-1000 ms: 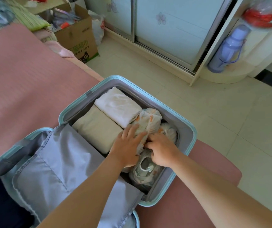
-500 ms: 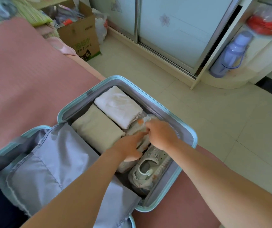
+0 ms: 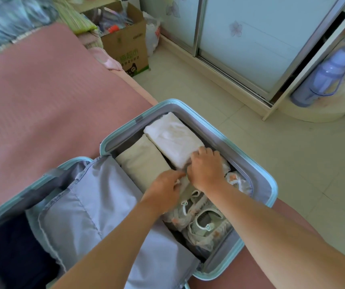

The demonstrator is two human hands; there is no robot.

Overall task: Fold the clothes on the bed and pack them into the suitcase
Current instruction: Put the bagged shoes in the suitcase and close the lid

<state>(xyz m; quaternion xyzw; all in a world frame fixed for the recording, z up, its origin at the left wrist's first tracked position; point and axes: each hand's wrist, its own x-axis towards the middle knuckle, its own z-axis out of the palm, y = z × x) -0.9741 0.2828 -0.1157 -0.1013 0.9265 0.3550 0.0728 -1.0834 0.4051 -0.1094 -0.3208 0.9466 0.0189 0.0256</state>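
1. Your right hand [image 3: 207, 170] has its fingers curled over the near end of the white folded garment [image 3: 173, 140], which lies in the suitcase [image 3: 121, 130] on the bed [image 3: 42, 101].
2. The garment's long axis runs away from you toward the suitcase's far corner, alongside the beige folded garment [image 3: 142, 163] on its left.
3. Your left hand [image 3: 165, 188] sits just beside that near end. I cannot tell whether its fingers pinch anything.
4. The bagged shoes [image 3: 205, 224] fill the near right corner, so your right hand probably needs to push the garment away from you.

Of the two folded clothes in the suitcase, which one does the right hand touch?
The white cloth: the right hand lies on its near end. The beige cloth lies left of it.
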